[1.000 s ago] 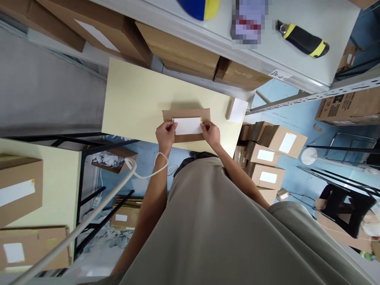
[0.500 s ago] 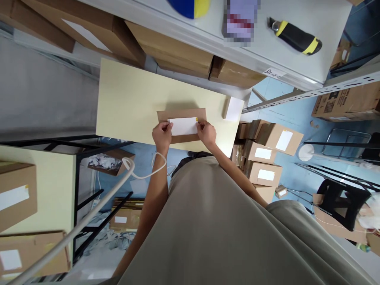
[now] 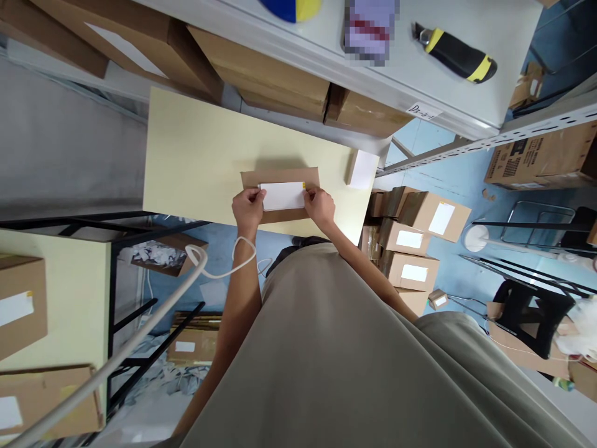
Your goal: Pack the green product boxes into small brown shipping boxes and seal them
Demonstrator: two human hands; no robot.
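A white label [image 3: 282,196] with a small yellow mark at its upper right corner lies over a brown cardboard box [image 3: 280,176] on the pale yellow table [image 3: 196,149]. My left hand [image 3: 249,208] pinches the label's left end between thumb and fingers. At the other end, my right hand [image 3: 319,205] is closed on the label's right edge. Whether the label's underside touches the cardboard all over I cannot tell. To the right of the box stands a white block-like stack [image 3: 363,169].
Above the table, a grey shelf [image 3: 396,81] bears a black and yellow utility knife [image 3: 459,55]. Labelled cartons [image 3: 413,271] are stacked on the floor at right. A white pole [image 3: 140,339] with a looped cable crosses the lower left, near my left forearm.
The whole view has shifted slightly, so everything appears a little further left. Both hands keep their pinch on the label, with no clear movement relative to the box.
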